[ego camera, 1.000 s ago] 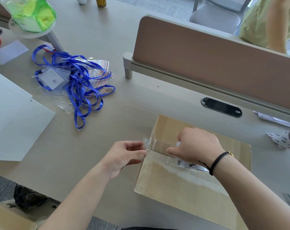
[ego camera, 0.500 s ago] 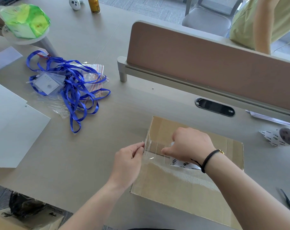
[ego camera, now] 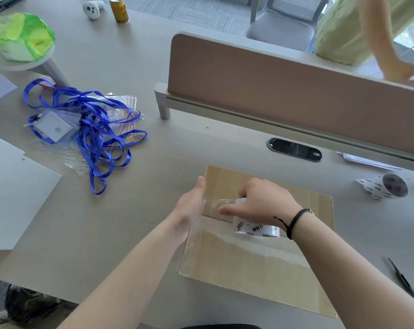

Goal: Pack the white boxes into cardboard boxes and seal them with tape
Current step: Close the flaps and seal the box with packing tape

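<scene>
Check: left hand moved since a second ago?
Yes. The left hand went from pinching the tape end beside the cardboard box to lying flat against the box's left edge, fingers extended.

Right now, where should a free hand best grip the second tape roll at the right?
Likely the tape roll lies on its side, core facing the camera. Come from above and pinch its curved outer wall, away from the loose tail trailing left on the table.

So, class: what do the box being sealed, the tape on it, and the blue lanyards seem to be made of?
Box: brown cardboard, matte, with folded flap seams.
Tape: clear plastic film, glossy; the box shows through it.
Lanyards: probably woven fabric ribbon, slightly shiny; they lie in limp flat loops.
</scene>
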